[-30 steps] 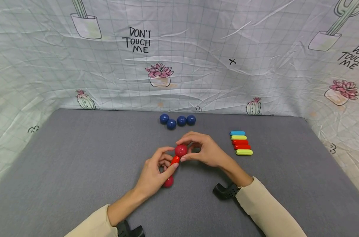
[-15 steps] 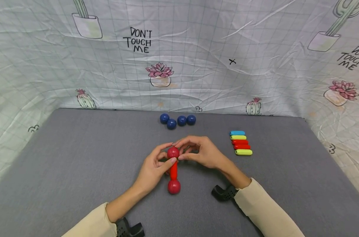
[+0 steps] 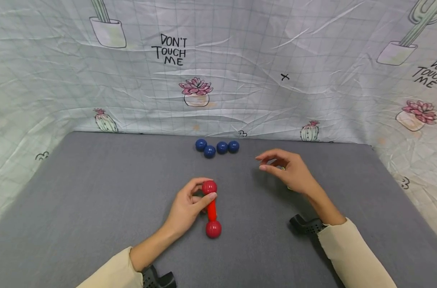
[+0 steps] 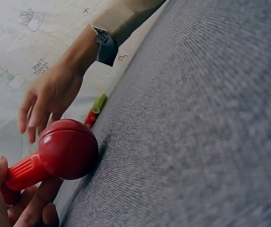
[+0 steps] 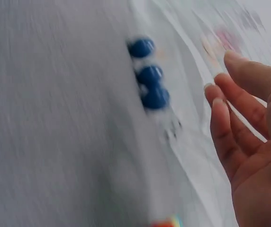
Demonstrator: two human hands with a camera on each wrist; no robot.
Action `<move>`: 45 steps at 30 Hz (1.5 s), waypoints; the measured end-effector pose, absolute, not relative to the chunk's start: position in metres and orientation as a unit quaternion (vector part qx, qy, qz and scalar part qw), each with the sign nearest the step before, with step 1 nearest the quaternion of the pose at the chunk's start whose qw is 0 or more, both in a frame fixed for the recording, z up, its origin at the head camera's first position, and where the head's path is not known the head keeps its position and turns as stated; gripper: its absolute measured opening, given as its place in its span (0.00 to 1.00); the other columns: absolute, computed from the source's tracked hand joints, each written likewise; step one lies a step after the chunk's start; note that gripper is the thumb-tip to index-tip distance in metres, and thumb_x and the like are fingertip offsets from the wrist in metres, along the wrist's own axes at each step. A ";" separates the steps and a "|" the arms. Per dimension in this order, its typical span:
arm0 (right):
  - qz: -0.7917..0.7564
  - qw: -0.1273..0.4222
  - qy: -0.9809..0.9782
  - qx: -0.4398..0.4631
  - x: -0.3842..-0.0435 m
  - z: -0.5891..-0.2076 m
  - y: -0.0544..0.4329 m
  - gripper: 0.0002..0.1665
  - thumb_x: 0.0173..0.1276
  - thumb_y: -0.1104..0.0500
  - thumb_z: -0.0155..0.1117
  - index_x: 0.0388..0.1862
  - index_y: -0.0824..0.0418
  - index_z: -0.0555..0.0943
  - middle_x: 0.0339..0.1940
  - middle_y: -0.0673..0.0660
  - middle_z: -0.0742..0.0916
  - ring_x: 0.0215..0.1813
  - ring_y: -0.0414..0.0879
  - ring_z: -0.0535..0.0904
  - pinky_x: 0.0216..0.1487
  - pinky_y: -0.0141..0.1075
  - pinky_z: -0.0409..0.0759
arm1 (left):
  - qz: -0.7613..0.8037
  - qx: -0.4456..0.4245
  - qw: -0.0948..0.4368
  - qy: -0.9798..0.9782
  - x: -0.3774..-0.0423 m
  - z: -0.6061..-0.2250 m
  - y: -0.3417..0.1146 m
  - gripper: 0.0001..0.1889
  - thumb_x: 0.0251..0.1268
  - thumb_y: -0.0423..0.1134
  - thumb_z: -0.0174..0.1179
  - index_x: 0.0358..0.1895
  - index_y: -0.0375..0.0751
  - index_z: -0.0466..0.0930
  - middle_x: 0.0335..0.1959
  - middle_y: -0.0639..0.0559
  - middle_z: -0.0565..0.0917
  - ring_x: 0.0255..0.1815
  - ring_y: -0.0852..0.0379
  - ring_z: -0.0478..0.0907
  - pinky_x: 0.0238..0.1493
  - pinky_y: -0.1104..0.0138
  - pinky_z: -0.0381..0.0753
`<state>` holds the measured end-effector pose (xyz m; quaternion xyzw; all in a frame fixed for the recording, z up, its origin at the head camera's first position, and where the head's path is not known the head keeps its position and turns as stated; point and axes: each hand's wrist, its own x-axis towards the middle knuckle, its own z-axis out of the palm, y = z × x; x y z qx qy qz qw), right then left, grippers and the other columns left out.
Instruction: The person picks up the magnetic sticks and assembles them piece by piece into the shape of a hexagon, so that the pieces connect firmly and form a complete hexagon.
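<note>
My left hand [image 3: 182, 210] pinches a dumbbell-shaped piece near its far end. It is a red rod [image 3: 212, 211] with a dark red ball [image 3: 213, 229] at the near end and another red ball [image 3: 209, 187] at the far end. In the left wrist view, the ribbed rod [image 4: 27, 171] joins the larger-looking ball [image 4: 69, 149]. To the right, my right hand [image 3: 292, 172] hovers with relaxed fingers and nothing between them. It covers most of the short coloured rods in the head view; a yellow-green rod [image 4: 99, 103] and red rod ends [image 4: 91, 118] show in the left wrist view.
Several blue balls [image 3: 222, 147] lie in a loose row near the back of the grey tabletop [image 3: 114, 200]. Behind it hangs a white printed cloth [image 3: 240, 100], which also rises at both sides.
My right hand has let go of the far red ball and moved right, over the coloured rods. My left hand keeps its grip on the dumbbell piece, which has turned to point toward me.
</note>
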<state>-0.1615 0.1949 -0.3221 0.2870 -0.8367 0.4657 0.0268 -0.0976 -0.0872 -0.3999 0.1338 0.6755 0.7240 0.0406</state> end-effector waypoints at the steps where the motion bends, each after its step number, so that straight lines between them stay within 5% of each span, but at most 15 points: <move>1: 0.460 0.034 -0.844 0.274 -0.164 -0.325 0.204 0.13 0.64 0.69 0.64 0.48 0.68 0.81 0.46 0.59 0.84 0.45 0.48 0.79 0.43 0.35 0.78 | 0.723 0.133 0.039 0.677 -0.098 -0.400 -0.087 0.21 0.65 0.35 0.62 0.59 0.35 0.71 0.43 0.43 0.80 0.19 0.54 0.74 0.26 0.68 0.77; 10: 0.389 0.030 -0.909 0.147 -0.193 -0.359 0.266 0.19 0.66 0.49 0.65 0.53 0.55 0.82 0.43 0.52 0.83 0.39 0.49 0.77 0.32 0.35 0.76 | 0.731 0.148 0.021 0.666 -0.098 -0.401 -0.087 0.24 0.64 0.30 0.62 0.62 0.32 0.68 0.40 0.42 0.77 0.15 0.55 0.65 0.21 0.71 0.68; 17: 0.361 0.023 -0.925 0.117 -0.198 -0.367 0.292 0.22 0.67 0.46 0.64 0.55 0.56 0.80 0.37 0.56 0.78 0.27 0.50 0.74 0.21 0.34 0.68 | 0.732 0.161 0.019 0.661 -0.097 -0.401 -0.088 0.23 0.65 0.30 0.61 0.62 0.33 0.70 0.40 0.40 0.78 0.15 0.55 0.65 0.23 0.70 0.72; 27: 0.339 0.016 -0.934 0.112 -0.202 -0.378 0.302 0.21 0.69 0.46 0.61 0.55 0.55 0.81 0.32 0.57 0.78 0.29 0.48 0.68 0.24 0.35 0.65 | 0.732 0.177 0.036 0.657 -0.100 -0.400 -0.091 0.24 0.65 0.28 0.60 0.64 0.31 0.69 0.40 0.40 0.75 0.18 0.60 0.64 0.16 0.68 0.56; 35: 0.338 0.008 -0.935 0.108 -0.202 -0.380 0.300 0.19 0.73 0.48 0.56 0.56 0.56 0.81 0.48 0.57 0.83 0.38 0.48 0.72 0.32 0.34 0.71 | 0.711 0.180 0.042 0.679 -0.101 -0.398 -0.092 0.23 0.65 0.31 0.61 0.63 0.35 0.70 0.39 0.41 0.78 0.17 0.61 0.60 0.17 0.68 0.56; 45: 0.346 0.011 -0.933 0.101 -0.202 -0.380 0.297 0.18 0.74 0.51 0.55 0.55 0.57 0.81 0.48 0.58 0.83 0.40 0.48 0.73 0.35 0.33 0.72 | 0.705 0.179 0.049 0.684 -0.101 -0.398 -0.092 0.22 0.65 0.32 0.61 0.62 0.34 0.71 0.40 0.41 0.79 0.17 0.58 0.64 0.18 0.70 0.58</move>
